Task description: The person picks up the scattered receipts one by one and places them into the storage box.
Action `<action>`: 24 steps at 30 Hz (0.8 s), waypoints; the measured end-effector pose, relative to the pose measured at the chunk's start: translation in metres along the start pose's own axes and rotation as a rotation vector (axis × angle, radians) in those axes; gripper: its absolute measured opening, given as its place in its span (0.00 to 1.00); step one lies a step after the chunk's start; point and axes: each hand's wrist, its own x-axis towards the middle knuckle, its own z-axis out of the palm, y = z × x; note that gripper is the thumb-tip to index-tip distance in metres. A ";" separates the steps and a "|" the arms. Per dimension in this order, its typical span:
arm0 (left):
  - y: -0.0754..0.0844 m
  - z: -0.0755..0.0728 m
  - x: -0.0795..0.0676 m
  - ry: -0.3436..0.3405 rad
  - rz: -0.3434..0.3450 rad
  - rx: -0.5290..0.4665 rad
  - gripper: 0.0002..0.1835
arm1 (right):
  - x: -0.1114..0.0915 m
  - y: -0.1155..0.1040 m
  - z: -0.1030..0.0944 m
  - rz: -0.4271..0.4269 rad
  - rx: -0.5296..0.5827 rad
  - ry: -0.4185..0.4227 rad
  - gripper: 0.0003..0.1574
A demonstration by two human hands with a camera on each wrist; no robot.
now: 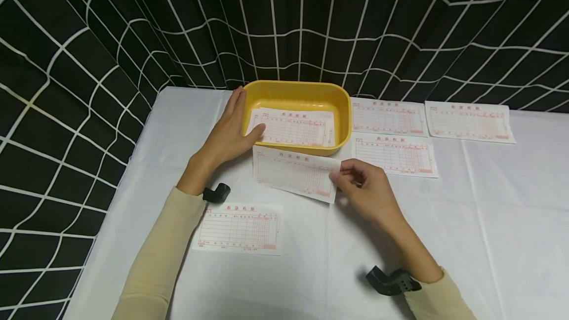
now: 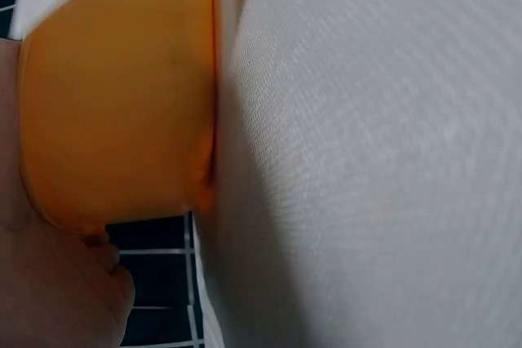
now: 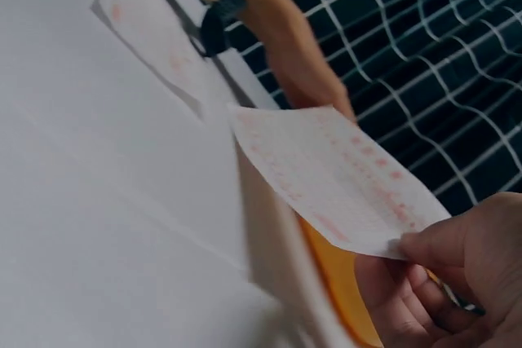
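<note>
A yellow plastic basin (image 1: 342,112) stands at the back of the table, with printed receipt slips (image 1: 289,127) lying inside. My left hand (image 1: 226,135) holds its left end, the fingers along the outer wall and the thumb over the front rim. In the left wrist view the basin's wall (image 2: 122,112) fills the space beside the hand. Between thumb and fingers, my right hand (image 1: 369,186) pinches the right edge of one receipt slip (image 1: 293,172), raised just in front of the basin. The same slip (image 3: 326,177) looks slightly bent in the right wrist view.
On the white cloth (image 1: 467,241), one receipt slip (image 1: 240,231) lies near the left forearm. To the basin's right are three spots with slips: back (image 1: 388,117), front (image 1: 393,154) and far right (image 1: 468,121). A black cloth with white grid lines (image 1: 302,19) hangs behind.
</note>
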 end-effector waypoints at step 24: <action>0.001 -0.002 0.000 -0.021 -0.012 0.018 0.54 | 0.065 -0.038 -0.066 -0.043 0.076 0.124 0.16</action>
